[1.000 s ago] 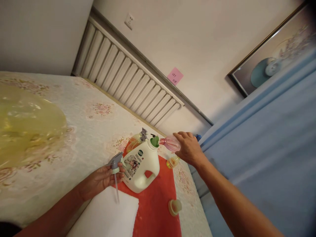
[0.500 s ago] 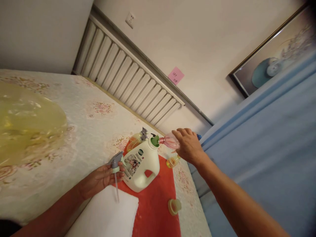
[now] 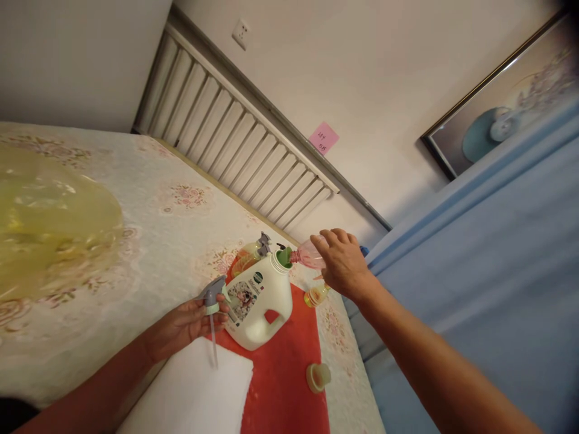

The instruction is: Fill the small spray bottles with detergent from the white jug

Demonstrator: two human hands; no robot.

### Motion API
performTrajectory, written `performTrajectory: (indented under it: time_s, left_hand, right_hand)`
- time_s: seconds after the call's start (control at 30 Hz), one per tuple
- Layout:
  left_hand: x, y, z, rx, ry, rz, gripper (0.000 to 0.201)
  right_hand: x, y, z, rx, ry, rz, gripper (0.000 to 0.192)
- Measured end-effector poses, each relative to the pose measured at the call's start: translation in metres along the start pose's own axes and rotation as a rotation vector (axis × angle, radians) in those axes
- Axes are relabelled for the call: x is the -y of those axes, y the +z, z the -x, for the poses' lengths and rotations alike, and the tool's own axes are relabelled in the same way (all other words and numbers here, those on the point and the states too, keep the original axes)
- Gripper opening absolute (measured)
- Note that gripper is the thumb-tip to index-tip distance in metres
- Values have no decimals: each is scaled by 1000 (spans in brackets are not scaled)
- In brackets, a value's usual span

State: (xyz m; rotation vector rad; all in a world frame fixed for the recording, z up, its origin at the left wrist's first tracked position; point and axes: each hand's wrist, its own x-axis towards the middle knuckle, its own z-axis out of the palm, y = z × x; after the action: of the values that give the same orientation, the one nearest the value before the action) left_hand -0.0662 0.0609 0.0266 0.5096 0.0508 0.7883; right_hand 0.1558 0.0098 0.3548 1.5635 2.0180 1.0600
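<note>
Red plastic mat (image 3: 289,374) holds the white handled detergent jug (image 3: 257,304). Right hand (image 3: 344,265) grips a tipped pink clear bottle (image 3: 307,256) at what looks like a green funnel (image 3: 284,257); left hand (image 3: 190,322) clasps a grey trigger sprayer head (image 3: 212,295).

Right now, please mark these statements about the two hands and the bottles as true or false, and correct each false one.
1. The right hand tips a pink clear plastic bottle into the green funnel. True.
2. The left hand holds a grey spray-trigger head. True.
3. The white plastic jug with a handle lies on its side. False: it stands upright on the red mat.
4. The yellowish round cap sits on the jug. False: it lies on the mat.
</note>
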Motion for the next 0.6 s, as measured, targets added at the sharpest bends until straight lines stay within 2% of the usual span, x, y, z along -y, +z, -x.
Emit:
performTrajectory:
  time_s: [0.27, 0.6]
  left_hand:
    - [1, -3, -1, -3, -2, 2, 32]
    - [1, -6, -1, 52, -13, 6, 35]
  right_hand:
    - [3, -4, -2, 22, -15, 32, 63]
    - [5, -6, -3, 25, -16, 43, 64]
